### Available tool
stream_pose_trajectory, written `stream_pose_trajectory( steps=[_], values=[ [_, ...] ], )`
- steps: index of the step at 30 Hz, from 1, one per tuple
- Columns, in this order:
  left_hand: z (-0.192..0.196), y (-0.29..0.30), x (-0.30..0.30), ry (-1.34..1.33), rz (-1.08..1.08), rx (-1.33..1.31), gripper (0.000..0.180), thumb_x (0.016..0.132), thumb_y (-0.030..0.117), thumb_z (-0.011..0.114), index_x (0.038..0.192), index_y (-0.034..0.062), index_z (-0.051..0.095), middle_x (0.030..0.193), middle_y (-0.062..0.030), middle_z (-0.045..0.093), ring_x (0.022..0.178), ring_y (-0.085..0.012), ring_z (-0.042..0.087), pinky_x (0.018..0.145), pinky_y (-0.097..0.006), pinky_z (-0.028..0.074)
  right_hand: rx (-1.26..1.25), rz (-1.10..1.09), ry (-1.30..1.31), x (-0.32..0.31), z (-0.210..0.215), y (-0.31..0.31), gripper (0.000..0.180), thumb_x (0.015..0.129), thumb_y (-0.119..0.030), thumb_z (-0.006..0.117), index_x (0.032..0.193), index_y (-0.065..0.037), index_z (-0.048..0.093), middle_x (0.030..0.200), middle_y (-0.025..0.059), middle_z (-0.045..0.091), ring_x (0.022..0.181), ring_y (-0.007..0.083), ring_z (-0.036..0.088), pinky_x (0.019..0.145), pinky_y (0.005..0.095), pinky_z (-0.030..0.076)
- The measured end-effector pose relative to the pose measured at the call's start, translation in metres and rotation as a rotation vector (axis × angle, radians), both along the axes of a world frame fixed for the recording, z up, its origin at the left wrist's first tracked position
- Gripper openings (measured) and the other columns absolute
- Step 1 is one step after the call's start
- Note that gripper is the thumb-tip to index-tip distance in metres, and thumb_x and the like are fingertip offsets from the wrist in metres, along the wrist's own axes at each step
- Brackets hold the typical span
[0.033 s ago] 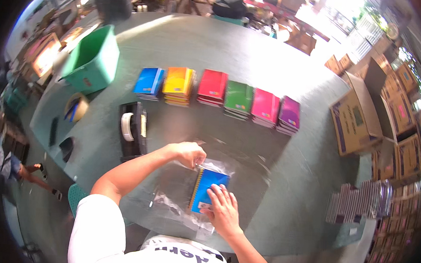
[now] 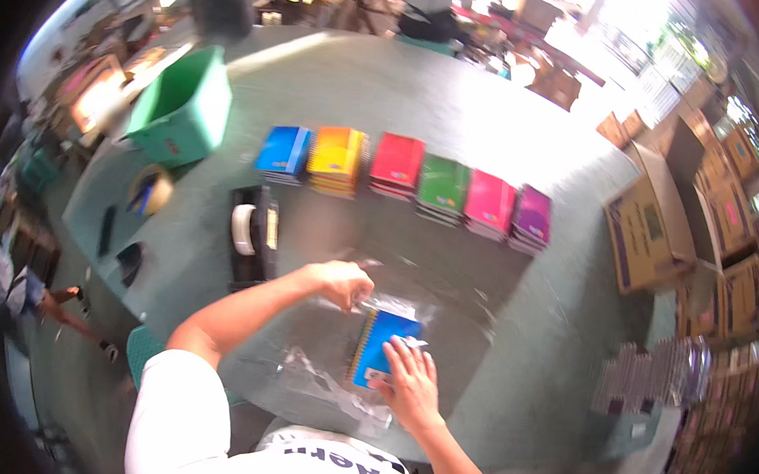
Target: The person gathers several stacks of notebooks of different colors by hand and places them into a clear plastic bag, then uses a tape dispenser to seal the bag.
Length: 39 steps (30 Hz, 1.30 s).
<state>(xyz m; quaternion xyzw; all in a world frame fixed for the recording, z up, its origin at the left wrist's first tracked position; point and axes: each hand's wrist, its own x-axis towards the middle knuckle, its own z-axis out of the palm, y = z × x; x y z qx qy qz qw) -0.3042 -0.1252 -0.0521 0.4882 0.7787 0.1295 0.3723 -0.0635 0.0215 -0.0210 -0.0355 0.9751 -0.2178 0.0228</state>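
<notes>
A blue spiral notebook (image 2: 385, 342) lies on the table before me, its coil on the left side. Clear plastic film (image 2: 327, 377) is spread beneath and around it, crinkled at its near and far edges. My left hand (image 2: 342, 284) is closed in a pinch just past the notebook's upper left corner, on what looks like the edge of the plastic. My right hand (image 2: 411, 385) rests on the notebook's right side with its fingers stretched out. A black tape dispenser (image 2: 253, 238) with a white roll stands to the left of my left hand.
Beyond my hands runs a row of notebook stacks: blue (image 2: 282, 151), yellow (image 2: 336, 158), red (image 2: 396, 162), green (image 2: 442, 187), pink (image 2: 489, 202) and purple (image 2: 531, 216). A green bin (image 2: 199, 126) and tape roll (image 2: 158, 190) sit left. Right are an open carton (image 2: 645, 223) and bundled stacks (image 2: 649, 375).
The view has shifted slightly, so the table's things appear a little farther right. Both hands keep nearly the same pose, the left in a pinch and the right flat on the notebook.
</notes>
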Motion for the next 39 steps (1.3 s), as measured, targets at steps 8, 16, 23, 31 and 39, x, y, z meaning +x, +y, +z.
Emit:
stream_pose_trajectory(
  steps=[8,16,23,31,39],
  values=[
    [-0.024,-0.040,0.123,-0.575,0.942,0.539,0.043,0.072,0.021,0.076,0.104,-0.0012,0.058,0.082,-0.0093,0.065,0.076,-0.0143,0.062,0.068,-0.027,0.050,-0.013,0.065,0.007,-0.007,0.004,0.009,0.078,0.073,-0.053,0.062,0.129,-0.002,0.046,0.141,0.0134,0.038,0.136,0.0371,0.022,0.108,0.0557,0.012],
    [0.010,-0.049,0.181,-0.174,0.903,0.435,0.024,0.086,0.024,0.052,0.083,0.0004,0.058,0.075,-0.0155,0.064,0.071,-0.0261,0.064,0.063,-0.038,0.049,0.111,0.261,0.169,-0.005,-0.013,0.025,0.077,0.080,-0.059,0.052,0.134,-0.005,0.041,0.142,0.0122,0.037,0.130,0.0375,0.032,0.104,0.0560,0.021],
    [0.013,0.036,0.200,0.292,0.631,0.379,0.025,0.075,0.017,0.051,0.073,-0.0066,0.058,0.066,-0.0235,0.061,0.066,-0.0387,0.064,0.059,-0.045,0.052,-0.052,0.166,0.168,-0.004,-0.065,0.032,0.086,0.076,-0.060,0.055,0.141,-0.009,0.030,0.148,0.0106,0.027,0.136,0.0383,0.019,0.107,0.0581,0.014],
    [0.044,0.027,0.189,0.186,0.422,0.057,0.021,0.078,0.019,0.057,0.080,-0.0012,0.062,0.079,-0.0197,0.064,0.074,-0.0342,0.065,0.063,-0.044,0.053,0.117,0.589,-0.083,-0.038,-0.022,0.061,0.094,0.074,-0.067,0.051,0.143,-0.009,0.026,0.151,0.0127,0.017,0.140,0.0306,0.011,0.107,0.0609,0.001],
    [0.037,0.035,0.184,0.210,0.377,-0.042,0.023,0.084,0.021,0.053,0.080,-0.0012,0.056,0.080,-0.0202,0.063,0.077,-0.0346,0.064,0.066,-0.043,0.051,-0.235,0.208,0.107,-0.134,-0.002,0.047,0.054,0.083,-0.049,0.056,0.118,-0.007,0.057,0.105,0.0133,0.063,0.108,0.0299,0.054,0.090,0.0427,0.041]
  ],
)
